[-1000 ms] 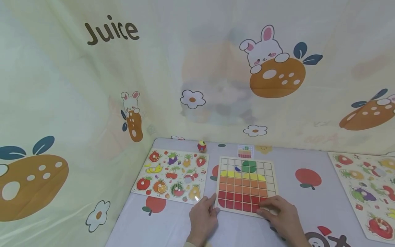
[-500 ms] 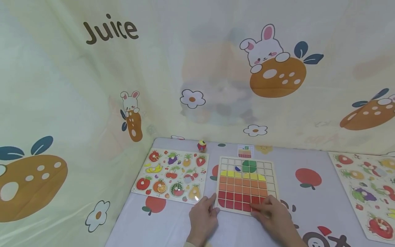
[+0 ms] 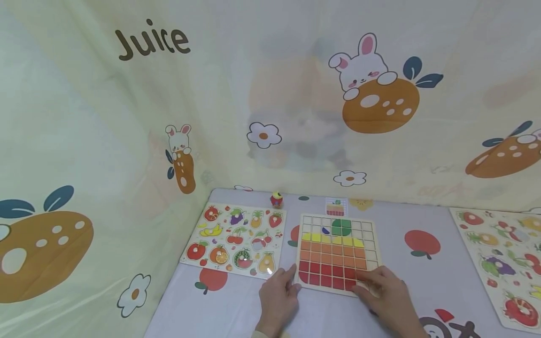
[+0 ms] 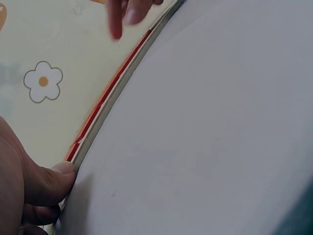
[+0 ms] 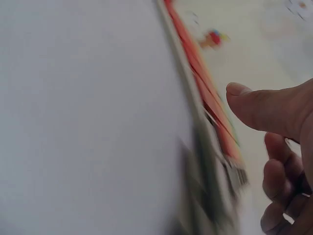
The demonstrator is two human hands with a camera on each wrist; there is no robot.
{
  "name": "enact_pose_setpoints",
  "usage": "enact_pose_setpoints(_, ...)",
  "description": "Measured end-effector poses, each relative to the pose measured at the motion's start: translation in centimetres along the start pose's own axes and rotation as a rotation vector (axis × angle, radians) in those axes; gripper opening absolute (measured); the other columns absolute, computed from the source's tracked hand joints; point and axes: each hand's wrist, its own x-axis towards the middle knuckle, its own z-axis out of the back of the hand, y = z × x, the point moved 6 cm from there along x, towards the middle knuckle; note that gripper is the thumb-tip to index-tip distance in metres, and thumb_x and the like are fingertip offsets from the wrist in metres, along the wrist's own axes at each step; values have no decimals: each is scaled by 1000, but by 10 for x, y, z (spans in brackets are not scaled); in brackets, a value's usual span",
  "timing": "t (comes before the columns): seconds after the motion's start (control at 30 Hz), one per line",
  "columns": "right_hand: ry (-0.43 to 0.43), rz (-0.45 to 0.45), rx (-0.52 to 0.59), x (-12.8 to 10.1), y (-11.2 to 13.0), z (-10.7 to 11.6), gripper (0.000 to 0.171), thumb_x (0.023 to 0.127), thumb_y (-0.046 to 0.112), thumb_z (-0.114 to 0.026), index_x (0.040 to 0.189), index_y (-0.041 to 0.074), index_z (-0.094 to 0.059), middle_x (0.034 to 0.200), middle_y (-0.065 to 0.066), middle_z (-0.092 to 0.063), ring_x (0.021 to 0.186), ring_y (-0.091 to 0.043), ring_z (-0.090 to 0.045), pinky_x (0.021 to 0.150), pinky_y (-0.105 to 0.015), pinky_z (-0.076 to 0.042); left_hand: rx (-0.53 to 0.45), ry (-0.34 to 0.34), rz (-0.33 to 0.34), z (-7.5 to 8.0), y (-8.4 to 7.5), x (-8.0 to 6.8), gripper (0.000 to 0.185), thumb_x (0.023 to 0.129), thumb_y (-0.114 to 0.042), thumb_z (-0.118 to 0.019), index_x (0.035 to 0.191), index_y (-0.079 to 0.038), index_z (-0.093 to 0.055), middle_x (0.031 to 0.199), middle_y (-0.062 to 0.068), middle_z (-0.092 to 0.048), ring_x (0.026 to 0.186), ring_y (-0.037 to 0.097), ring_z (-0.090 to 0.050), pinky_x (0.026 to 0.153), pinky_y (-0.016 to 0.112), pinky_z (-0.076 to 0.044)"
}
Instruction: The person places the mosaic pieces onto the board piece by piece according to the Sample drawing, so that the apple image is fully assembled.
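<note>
A square wooden grid board lies on the table, with red, orange, yellow, green and blue pieces in its cells. My left hand grips the board's near left corner; the left wrist view shows its thumb against the near edge. Over the near right corner is my right hand, its index finger and thumb by the last red pieces. The right wrist view shows that thumb stretched out and apart from the loosely bent fingers, with nothing seen between them.
Left of the board lies a fruit knob puzzle, and another fruit puzzle is at the far right. Behind stand a small red and yellow toy and a picture card. A printed curtain rises along the table's back.
My right hand slid left along the board's near edge, then came back right to the near right corner. My left hand and the board stayed in place.
</note>
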Motion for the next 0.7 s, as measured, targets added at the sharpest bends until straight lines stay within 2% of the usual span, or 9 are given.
enact_pose_setpoints(0.1, -16, -123, -14, -1, -27, 23, 50, 85, 31, -91, 128, 10, -76, 99, -6, -61, 90, -22, -54, 67, -25, -44, -2, -5, 0, 0, -1, 0, 45, 91, -17, -81, 136, -20, -74, 66, -15, -44, 54, 2, -35, 55, 20, -29)
enact_pose_setpoints(0.23, 105, -311, -70, -5, -76, 53, 78, 84, 48, -88, 141, 1, -63, 118, -24, -61, 99, -36, -58, 73, -38, -55, -4, -11, 2, 0, -1, 0, 45, 91, -16, -81, 135, -20, -74, 66, -15, -44, 54, 1, -35, 54, 20, -30)
enact_pose_setpoints(0.37, 204, -367, -146, -15, -119, 74, 97, 77, 62, -89, 140, -5, -59, 125, -36, -56, 98, -43, -61, 82, -54, -58, 0, -16, 7, 2, -1, 0, 45, 91, -16, -81, 135, -21, -74, 66, -15, -44, 55, 2, -35, 55, 20, -30)
enact_pose_setpoints(0.43, 204, -353, -184, -19, -134, 79, 98, 73, 63, -90, 135, -7, -62, 120, -36, -59, 92, -40, -63, 83, -58, -57, -2, -16, 11, 3, -1, 0, 45, 91, -16, -81, 135, -20, -74, 67, -15, -44, 55, 2, -35, 55, 21, -30)
enact_pose_setpoints(0.5, 192, -347, -184, -22, -144, 80, 93, 72, 62, -91, 129, -6, -66, 112, -31, -65, 85, -34, -63, 80, -55, -58, -7, -10, 16, 3, 0, 0, 46, 91, -17, -81, 136, -21, -73, 67, -15, -44, 55, 2, -35, 55, 21, -30)
enact_pose_setpoints(0.6, 174, -344, -152, -25, -153, 76, 78, 76, 56, -91, 119, -5, -71, 97, -17, -71, 77, -24, -63, 72, -45, -57, -14, -8, 12, 4, -1, 0, 45, 91, -17, -80, 136, -21, -73, 67, -15, -44, 55, 2, -35, 55, 21, -30)
enact_pose_setpoints(0.7, 172, -353, -116, -26, -156, 70, 63, 82, 51, -89, 108, -4, -72, 86, -8, -71, 72, -19, -62, 68, -37, -53, -9, -16, -6, 4, -1, 1, 45, 91, -17, -81, 135, -20, -74, 67, -15, -45, 55, 2, -36, 54, 21, -31)
